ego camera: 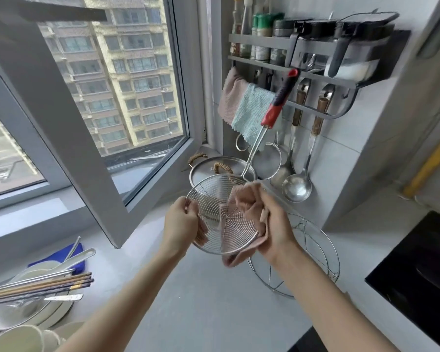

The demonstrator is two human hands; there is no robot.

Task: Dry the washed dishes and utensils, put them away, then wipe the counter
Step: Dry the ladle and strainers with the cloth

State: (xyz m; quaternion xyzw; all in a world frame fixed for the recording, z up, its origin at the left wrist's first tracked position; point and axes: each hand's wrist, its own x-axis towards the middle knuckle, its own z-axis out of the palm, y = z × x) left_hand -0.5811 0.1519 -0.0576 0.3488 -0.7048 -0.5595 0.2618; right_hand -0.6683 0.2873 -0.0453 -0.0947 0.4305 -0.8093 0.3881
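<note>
A round wire skimmer (215, 199) with a red and black handle is held up over the grey counter (201, 301), its handle pointing up to the right. My left hand (182, 219) grips the skimmer's left rim together with an edge of a pink cloth (247, 201). My right hand (274, 224) holds the bunched pink cloth against the right side of the wire basket. Part of the cloth shows through the wires from behind.
Plates, a spoon and chopsticks (38, 285) lie at the lower left. A wire steaming rack (313, 252) stands on the counter under my right arm. A lidded pot (214, 168), hanging ladles (296, 189), cloths and a wall rack (315, 77) are behind. A black cooktop (422, 270) is at right.
</note>
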